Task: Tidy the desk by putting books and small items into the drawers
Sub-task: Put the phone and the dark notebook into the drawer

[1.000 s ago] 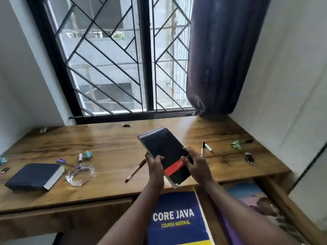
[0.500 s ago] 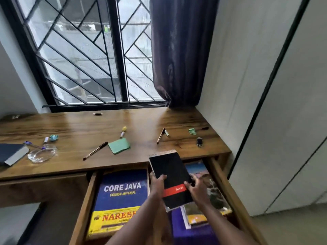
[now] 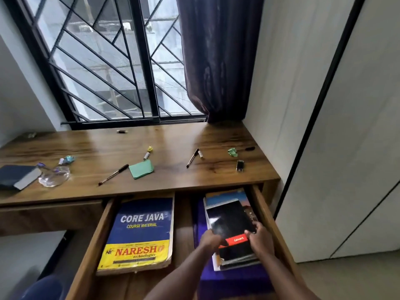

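The notepad [image 3: 231,221] mostly hides the books [image 3: 226,194] beneath.

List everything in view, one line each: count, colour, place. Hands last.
desk: 1, brown wood, below the window
drawer: 1, brown wood, pulled open under the desk
black notepad: 1, black with red band, atop the stack in the drawer's right part
CORE JAVA book: 1, blue and yellow, drawer's left part
dark blue book: 1, navy, desk's left edge
glass dish: 1, clear, beside that book
pens: 2, dark, mid-desk
green notes: 1, green, beside the left pen
small black device: 1, black, desk's right end
curtain: 1, dark purple, right of window
left hand: 1, grips notepad's left edge
right hand: 1, grips notepad's right edge
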Demonstrator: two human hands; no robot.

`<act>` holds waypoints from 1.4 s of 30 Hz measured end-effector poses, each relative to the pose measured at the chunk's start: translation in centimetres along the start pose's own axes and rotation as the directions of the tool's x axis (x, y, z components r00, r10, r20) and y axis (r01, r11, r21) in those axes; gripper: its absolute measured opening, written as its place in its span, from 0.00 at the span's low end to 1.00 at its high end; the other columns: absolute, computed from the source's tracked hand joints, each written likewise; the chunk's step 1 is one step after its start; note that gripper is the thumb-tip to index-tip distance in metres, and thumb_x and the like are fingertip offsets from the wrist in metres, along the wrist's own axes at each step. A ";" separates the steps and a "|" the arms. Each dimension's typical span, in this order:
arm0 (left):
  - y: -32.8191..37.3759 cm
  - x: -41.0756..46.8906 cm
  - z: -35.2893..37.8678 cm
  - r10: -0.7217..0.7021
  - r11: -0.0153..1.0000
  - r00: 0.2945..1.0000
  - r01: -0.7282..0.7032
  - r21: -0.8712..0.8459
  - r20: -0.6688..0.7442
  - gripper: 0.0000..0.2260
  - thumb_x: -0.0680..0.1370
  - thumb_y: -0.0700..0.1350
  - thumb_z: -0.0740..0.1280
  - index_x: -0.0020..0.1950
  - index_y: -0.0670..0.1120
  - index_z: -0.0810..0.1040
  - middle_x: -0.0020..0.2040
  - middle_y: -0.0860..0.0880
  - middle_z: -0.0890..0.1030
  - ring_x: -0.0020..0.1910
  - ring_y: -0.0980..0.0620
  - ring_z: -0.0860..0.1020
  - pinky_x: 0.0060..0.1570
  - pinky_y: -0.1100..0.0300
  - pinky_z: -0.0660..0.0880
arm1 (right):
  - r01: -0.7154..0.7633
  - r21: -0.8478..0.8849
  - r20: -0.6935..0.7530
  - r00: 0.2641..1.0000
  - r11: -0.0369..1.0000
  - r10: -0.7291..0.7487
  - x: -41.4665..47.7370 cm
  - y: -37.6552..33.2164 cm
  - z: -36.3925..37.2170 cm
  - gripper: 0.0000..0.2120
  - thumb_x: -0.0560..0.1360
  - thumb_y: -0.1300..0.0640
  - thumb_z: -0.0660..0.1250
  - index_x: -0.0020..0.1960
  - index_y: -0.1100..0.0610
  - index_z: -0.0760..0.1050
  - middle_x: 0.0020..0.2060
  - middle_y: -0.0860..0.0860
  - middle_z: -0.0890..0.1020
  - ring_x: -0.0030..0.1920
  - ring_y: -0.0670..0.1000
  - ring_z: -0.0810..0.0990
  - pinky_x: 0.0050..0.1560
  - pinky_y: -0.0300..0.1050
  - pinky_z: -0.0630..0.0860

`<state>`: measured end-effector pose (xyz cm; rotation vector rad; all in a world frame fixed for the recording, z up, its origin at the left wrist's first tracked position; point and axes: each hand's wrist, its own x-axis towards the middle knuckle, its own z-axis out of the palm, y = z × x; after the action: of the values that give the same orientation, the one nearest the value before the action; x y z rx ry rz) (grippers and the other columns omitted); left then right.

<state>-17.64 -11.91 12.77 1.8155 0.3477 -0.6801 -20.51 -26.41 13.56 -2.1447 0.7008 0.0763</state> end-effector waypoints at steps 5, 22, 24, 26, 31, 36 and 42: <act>0.5 0.5 0.7 0.036 0.991 0.999 -0.039 0.125 0.029 0.20 0.64 0.33 0.72 0.54 0.43 0.74 0.41 0.46 0.77 0.34 0.51 0.76 0.28 0.63 0.73 | -0.041 -0.154 -0.058 0.998 0.987 0.032 1.5 -0.2 0.1 0.15 0.78 0.57 0.63 0.63 0.61 0.72 0.58 0.58 0.80 0.59 0.57 0.79 0.50 0.43 0.73; -0.4 3.0 3.8 0.199 0.729 0.975 -0.215 0.649 0.100 0.46 0.70 0.47 0.74 0.78 0.44 0.46 0.70 0.41 0.57 0.69 0.43 0.63 0.71 0.53 0.66 | -0.008 -0.443 -0.151 0.986 0.896 -0.066 2.9 -0.7 1.2 0.13 0.79 0.59 0.56 0.62 0.60 0.70 0.58 0.57 0.77 0.56 0.55 0.79 0.47 0.43 0.75; -0.4 2.7 4.1 0.295 0.677 0.949 -0.292 0.675 0.114 0.31 0.78 0.46 0.66 0.74 0.42 0.54 0.63 0.43 0.66 0.56 0.48 0.73 0.56 0.50 0.77 | -0.003 -0.468 -0.155 0.985 0.884 -0.078 2.7 -0.6 1.5 0.14 0.80 0.58 0.56 0.64 0.60 0.69 0.59 0.57 0.76 0.56 0.54 0.79 0.48 0.41 0.76; -0.2 2.6 3.8 0.341 0.702 0.931 -0.345 0.623 0.132 0.24 0.80 0.42 0.63 0.72 0.44 0.57 0.63 0.44 0.68 0.51 0.51 0.74 0.50 0.54 0.80 | 0.011 -0.480 -0.152 0.984 0.877 -0.095 2.5 -0.4 1.7 0.16 0.80 0.57 0.57 0.66 0.61 0.68 0.60 0.57 0.75 0.56 0.53 0.79 0.48 0.39 0.77; -1.3 2.0 3.4 0.314 0.645 0.940 -0.312 0.697 0.131 0.38 0.73 0.47 0.71 0.76 0.45 0.52 0.73 0.43 0.55 0.71 0.45 0.62 0.73 0.54 0.62 | 0.043 -0.510 -0.128 0.984 0.859 -0.125 1.8 0.0 2.1 0.19 0.79 0.56 0.59 0.69 0.61 0.65 0.61 0.57 0.75 0.59 0.53 0.76 0.52 0.41 0.77; -1.2 0.7 2.2 0.241 0.620 0.966 -0.231 0.750 0.098 0.34 0.74 0.51 0.69 0.75 0.47 0.56 0.73 0.42 0.55 0.72 0.42 0.57 0.73 0.51 0.58 | 0.067 -0.542 -0.108 0.983 0.838 -0.148 0.7 -0.4 2.0 0.22 0.78 0.55 0.61 0.70 0.60 0.64 0.63 0.57 0.72 0.60 0.53 0.75 0.52 0.40 0.77; -1.3 -1.1 -0.3 0.288 0.574 0.954 -0.245 0.782 0.088 0.28 0.79 0.51 0.63 0.75 0.44 0.60 0.76 0.42 0.56 0.77 0.39 0.49 0.76 0.49 0.54 | 0.153 -0.554 -0.078 0.969 0.819 -0.234 -0.7 -2.9 3.0 0.20 0.78 0.55 0.61 0.67 0.60 0.65 0.63 0.57 0.71 0.60 0.54 0.75 0.56 0.40 0.76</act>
<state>-19.10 -11.12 12.50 2.6675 -0.2724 -0.6094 -19.02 -22.46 13.92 -2.7881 0.5791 0.0105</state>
